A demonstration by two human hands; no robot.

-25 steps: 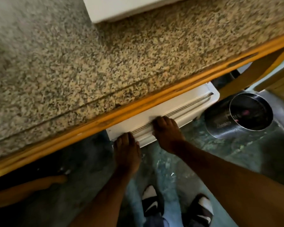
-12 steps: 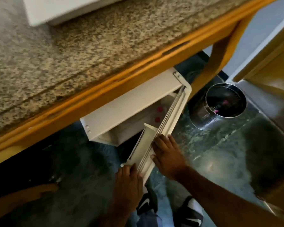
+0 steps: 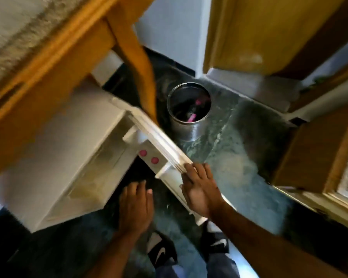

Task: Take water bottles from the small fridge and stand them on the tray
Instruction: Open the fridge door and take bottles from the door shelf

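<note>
1. Green marbled floor (image 3: 239, 157); a steel bin (image 3: 189, 109) stands just beyond your fridge door (image 3: 161, 141).
2. The small fridge (image 3: 68, 149) sits under the counter (image 3: 28, 57).
3. Your right hand (image 3: 199, 187) lies flat against the door's edge; your left hand (image 3: 135, 205) hovers open, empty.
4. Two pink-capped bottles (image 3: 149, 156) stand in the door shelf.

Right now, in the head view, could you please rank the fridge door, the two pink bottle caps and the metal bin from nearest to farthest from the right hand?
1. Fridge door, under the right hand.
2. Pink bottle caps, in the door shelf, to its left.
3. Metal bin, on the floor beyond.

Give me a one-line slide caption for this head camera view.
Right hand swings the small white fridge's door open, two pink bottle caps showing in its shelf, left hand free below.
</note>
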